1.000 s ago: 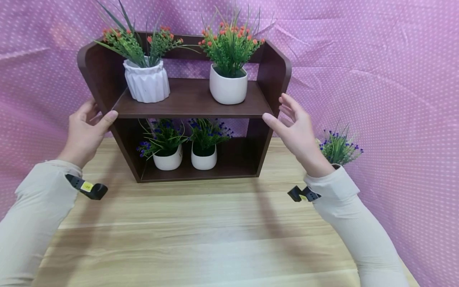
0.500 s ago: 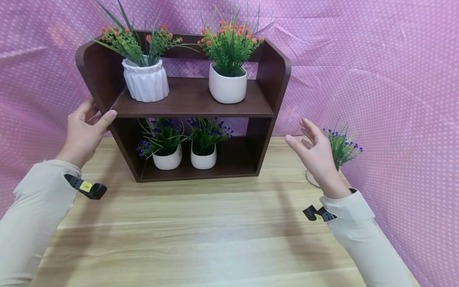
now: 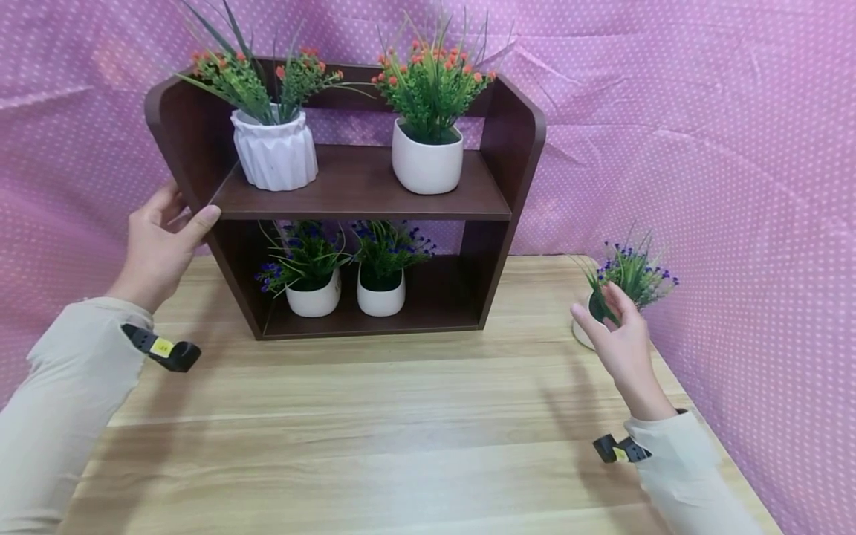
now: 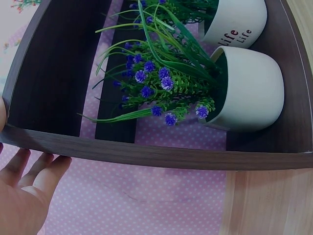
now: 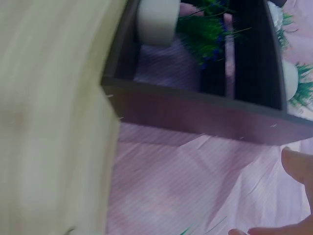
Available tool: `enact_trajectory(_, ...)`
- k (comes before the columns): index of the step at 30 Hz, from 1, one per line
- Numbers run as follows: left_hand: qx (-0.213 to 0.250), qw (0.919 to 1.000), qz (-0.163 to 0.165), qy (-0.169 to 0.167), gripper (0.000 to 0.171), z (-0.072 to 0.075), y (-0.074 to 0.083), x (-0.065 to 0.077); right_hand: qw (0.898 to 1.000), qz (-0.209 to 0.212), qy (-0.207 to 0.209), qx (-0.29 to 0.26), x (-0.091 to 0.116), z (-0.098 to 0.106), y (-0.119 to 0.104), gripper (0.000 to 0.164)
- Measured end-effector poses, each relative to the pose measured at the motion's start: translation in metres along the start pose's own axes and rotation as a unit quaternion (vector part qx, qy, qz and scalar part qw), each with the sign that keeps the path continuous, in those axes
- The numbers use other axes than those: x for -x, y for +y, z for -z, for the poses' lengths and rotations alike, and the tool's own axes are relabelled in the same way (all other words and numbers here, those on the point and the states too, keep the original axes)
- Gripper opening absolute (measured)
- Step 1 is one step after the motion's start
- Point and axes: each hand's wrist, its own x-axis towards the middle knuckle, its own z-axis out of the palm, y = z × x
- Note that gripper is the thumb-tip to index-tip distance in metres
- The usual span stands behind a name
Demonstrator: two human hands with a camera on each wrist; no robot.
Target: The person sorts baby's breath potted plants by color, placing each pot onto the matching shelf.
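My left hand (image 3: 158, 249) holds the dark brown two-tier shelf (image 3: 364, 202) at its left side, thumb over the front edge and fingers along the outer face. In the left wrist view its fingers (image 4: 49, 176) press that side panel. At the table's right, my right hand (image 3: 622, 345) has thumb and fingers spread with nothing held. It overlaps a purple-flowered plant (image 3: 635, 267) in a white pot (image 3: 580, 336), partly hiding the pot. In the right wrist view, the thumb (image 5: 297, 166) shows blurred at the right edge.
On the upper board stand a pleated white pot (image 3: 276, 156) and a smooth white pot (image 3: 426, 162), both with orange flowers. Two white pots (image 3: 313, 301) with purple flowers stand below. The wooden table (image 3: 401, 416) meets pink dotted cloth (image 3: 735, 186) behind and at the right.
My right hand has left the shelf's right side and moved right and down to the potted plant at the table's right. My left hand has stayed on the shelf.
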Motion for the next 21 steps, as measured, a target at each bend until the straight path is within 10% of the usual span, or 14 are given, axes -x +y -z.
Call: enact_trajectory(21,0.002,1.0000,-0.010,0.001,0.058,0.000,0.001,0.000,0.980,-0.179,0.061,-0.061,-0.009,0.009,0.066,0.099)
